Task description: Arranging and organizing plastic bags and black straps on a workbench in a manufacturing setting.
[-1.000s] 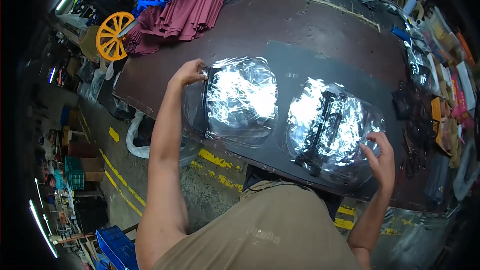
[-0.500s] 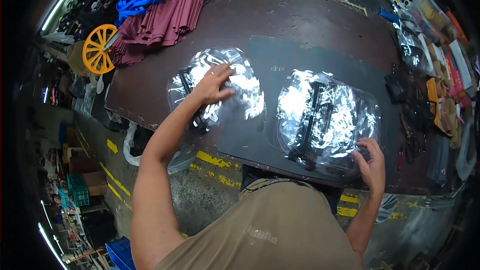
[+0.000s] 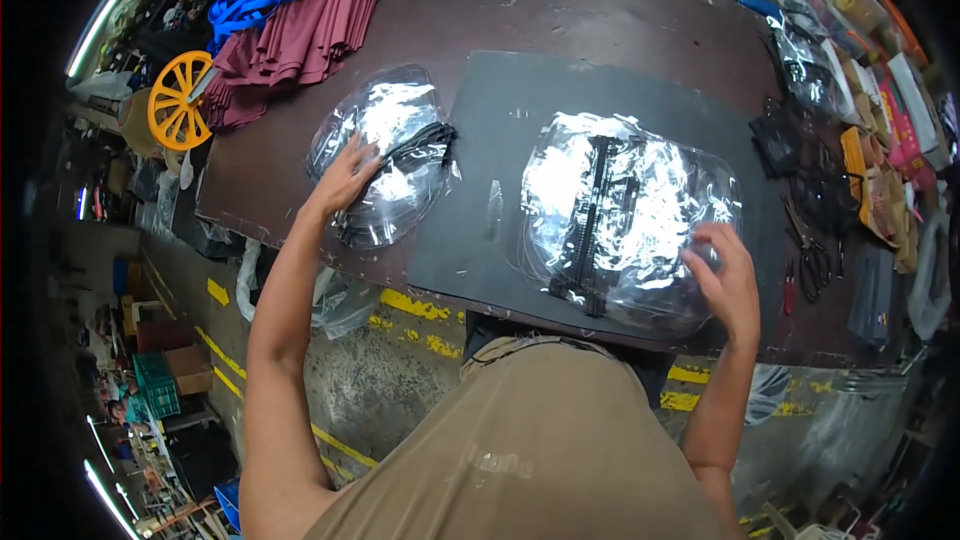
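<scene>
My left hand (image 3: 343, 178) lies with fingers spread on clear plastic panels (image 3: 400, 202) at the left of the table. A black zipper strip (image 3: 420, 143) runs across these panels. On the right, a stack of clear rounded plastic panels (image 3: 655, 225) rests on a dark grey mat (image 3: 490, 90), with a black zipper (image 3: 592, 215) running down it. At that stack's right edge is my right hand (image 3: 732, 285), fingers curved and apart with nothing visible between them. Whether its fingertips touch the plastic is hard to tell.
Folded maroon fabric (image 3: 300, 35), blue strap (image 3: 255, 2) and a yellow spoked wheel (image 3: 180, 100) sit at the far left. Scissors (image 3: 812, 265), a red-handled tool (image 3: 789, 288) and black pouches (image 3: 780, 140) lie along the right side of the brown table (image 3: 450, 5).
My left hand has moved left over the left panels, whose zipper now lies at a different angle on their right side. My right hand stays by the right stack. The whole view has shifted slightly.
</scene>
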The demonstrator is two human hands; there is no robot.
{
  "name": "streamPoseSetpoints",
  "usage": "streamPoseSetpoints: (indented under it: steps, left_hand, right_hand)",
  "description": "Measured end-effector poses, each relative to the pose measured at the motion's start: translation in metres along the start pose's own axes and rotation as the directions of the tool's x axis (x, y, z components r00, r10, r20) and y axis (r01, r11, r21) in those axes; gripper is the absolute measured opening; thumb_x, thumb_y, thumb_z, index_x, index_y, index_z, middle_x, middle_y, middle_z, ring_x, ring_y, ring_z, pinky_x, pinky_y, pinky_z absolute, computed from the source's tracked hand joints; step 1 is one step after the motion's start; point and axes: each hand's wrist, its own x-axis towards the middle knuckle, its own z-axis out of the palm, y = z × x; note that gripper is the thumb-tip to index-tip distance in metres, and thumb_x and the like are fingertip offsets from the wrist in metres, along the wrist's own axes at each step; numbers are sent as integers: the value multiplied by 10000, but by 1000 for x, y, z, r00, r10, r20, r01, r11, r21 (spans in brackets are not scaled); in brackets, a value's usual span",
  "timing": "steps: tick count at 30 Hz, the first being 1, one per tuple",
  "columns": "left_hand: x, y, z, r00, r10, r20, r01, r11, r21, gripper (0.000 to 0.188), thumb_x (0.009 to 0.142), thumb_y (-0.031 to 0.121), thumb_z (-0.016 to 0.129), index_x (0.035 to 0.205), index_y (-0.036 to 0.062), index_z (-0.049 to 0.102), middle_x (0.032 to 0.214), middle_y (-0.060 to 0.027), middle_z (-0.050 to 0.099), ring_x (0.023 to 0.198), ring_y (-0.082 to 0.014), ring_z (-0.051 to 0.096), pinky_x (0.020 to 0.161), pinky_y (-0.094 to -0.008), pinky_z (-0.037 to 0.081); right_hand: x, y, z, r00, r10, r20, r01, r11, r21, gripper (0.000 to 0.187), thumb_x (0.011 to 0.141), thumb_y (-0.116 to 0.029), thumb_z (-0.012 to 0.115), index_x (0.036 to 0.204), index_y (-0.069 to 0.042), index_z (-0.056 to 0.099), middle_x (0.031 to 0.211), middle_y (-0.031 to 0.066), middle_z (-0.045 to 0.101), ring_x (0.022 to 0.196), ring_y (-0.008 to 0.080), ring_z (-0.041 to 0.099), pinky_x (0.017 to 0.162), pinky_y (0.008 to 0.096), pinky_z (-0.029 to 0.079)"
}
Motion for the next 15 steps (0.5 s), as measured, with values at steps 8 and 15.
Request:
streamPoseSetpoints:
  steps: [8, 15]
  left_hand:
    - [-40, 21, 59, 923, -200, -329, 200, 979, -34, 600, 1092, 523, 508, 1570, 164, 555, 1735, -123, 358, 1617, -356, 278, 1308, -582, 121]
    - [-97, 123, 89, 926, -332, -182, 310, 941, -136, 1028, 981, 733, 552, 1688, 38, 275, 1777, -229, 161, 1631, -470, 136, 1278, -684, 76]
  right_hand:
    - [135, 24, 79, 971, -214, 110, 228, 964, -138, 277, 1007, -254, 688, 1164, -30, 726, 1174, 168, 680, 1146, 373, 633, 1007, 446, 485]
    - [187, 35, 117, 975, -59, 215, 147, 894, -422, 394, 1016, -422, 668, 1194, -87, 773, 1255, 143, 649, 1240, 357, 585, 1058, 516, 432]
